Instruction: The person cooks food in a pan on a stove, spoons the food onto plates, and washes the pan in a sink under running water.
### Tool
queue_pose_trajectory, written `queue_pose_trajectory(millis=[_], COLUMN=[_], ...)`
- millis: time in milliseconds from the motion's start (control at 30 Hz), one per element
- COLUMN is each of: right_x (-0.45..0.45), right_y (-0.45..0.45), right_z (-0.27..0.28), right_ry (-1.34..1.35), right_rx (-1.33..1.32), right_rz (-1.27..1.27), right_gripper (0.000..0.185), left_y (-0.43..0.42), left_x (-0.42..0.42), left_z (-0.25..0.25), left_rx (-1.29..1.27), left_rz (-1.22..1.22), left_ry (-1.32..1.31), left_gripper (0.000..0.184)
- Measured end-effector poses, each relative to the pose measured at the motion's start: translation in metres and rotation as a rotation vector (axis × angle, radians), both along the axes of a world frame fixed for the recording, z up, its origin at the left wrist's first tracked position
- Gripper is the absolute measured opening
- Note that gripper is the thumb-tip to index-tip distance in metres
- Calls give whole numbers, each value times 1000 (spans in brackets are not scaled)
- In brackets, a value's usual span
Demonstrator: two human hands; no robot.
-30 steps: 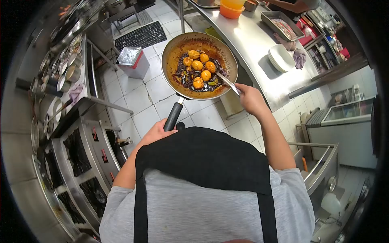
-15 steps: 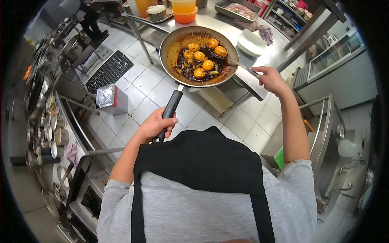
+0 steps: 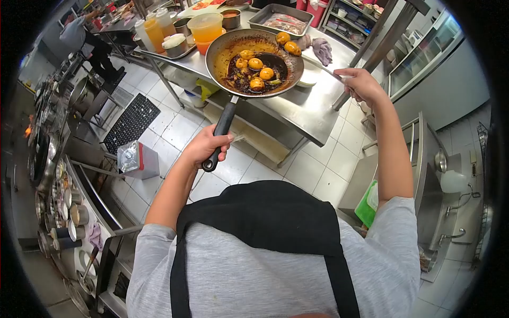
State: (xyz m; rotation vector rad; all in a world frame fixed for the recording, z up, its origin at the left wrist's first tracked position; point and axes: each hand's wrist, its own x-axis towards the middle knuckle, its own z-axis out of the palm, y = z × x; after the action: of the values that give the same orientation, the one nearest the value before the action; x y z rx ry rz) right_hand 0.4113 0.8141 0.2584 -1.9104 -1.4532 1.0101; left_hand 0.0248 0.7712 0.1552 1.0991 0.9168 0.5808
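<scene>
My left hand (image 3: 208, 146) is closed around the black handle of a frying pan (image 3: 214, 55), which is raised in front of the steel table. In the pan, several glossy orange-brown boiled eggs (image 3: 255, 64) sit in dark sauce with bits of vegetable. My right hand (image 3: 362, 85) grips the thin handle of a metal spoon (image 3: 321, 65). Two sauce-coated eggs (image 3: 291, 48) are at the spoon's far end, above the pan's right rim; they hide the spoon's bowl. A stack of white plates (image 3: 309, 78) stands on the table just beyond the pan's right side, partly covered.
The steel table (image 3: 297, 111) holds a metal tray (image 3: 281, 22) of packed food, a grey cloth (image 3: 322, 51), and tubs with orange liquid (image 3: 205, 26). Cookware lines the left counter (image 3: 79, 212). A sink (image 3: 442, 228) is at right. Another person (image 3: 85, 40) stands far left.
My right hand has lifted the spoon with two eggs out of the sauce to above the pan's right rim. The pan appears slightly higher and closer to the table in view.
</scene>
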Motion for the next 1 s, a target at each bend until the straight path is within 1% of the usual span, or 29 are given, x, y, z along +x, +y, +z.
queue_pose_trajectory(millis=[67,167,300,433,467,500,567,600,700,800,900,967,1000], right_x=[8,15,25,34,41,39,38,25,27,28,38,59,55], right_y=[5,12,30,49,57,57,56,46,51,49,44,45,42], right_z=[6,4,-26,-76,-94,-100,-111,-95,-93,-83,-83,-93,-91], right_ry=[14,-21,-90,-382,-557,-631,-780,-865,-1035,-1045,-898,-751,-679], right_rx=[24,73,54,4,26,55,114,86,185,193,190,126,97], right_rz=[-35,-72,-118,-28,13,9,1,-13,-45,-112,-78,-46,-30], right_gripper=[35,40,37,38,38,36,33,28,26,26,30,33,36], left_y=[3,2,-7,-19,-22,-24,-26,-26,-26,-25,-23,-23,-24], left_x=[2,3,-4,-14,-13,-12,-10,-9,-5,-5,-7,-7,-10], left_z=[-3,-7,-11,-17,-16,-16,-15,-15,-15,-17,-21,-24,-26], left_rx=[-7,-34,-120,-120,-92,-96,-105,-107,-111,-119,-134,-129,-121], left_rz=[1,27,56,79,88,99,122,126,133,134,131,123,116], left_ry=[-24,-35,-69,-12,-1,7,22,22,18,7,-19,-23,-29], left_gripper=[18,18,17,18,19,19,19,18,18,17,17,17,17])
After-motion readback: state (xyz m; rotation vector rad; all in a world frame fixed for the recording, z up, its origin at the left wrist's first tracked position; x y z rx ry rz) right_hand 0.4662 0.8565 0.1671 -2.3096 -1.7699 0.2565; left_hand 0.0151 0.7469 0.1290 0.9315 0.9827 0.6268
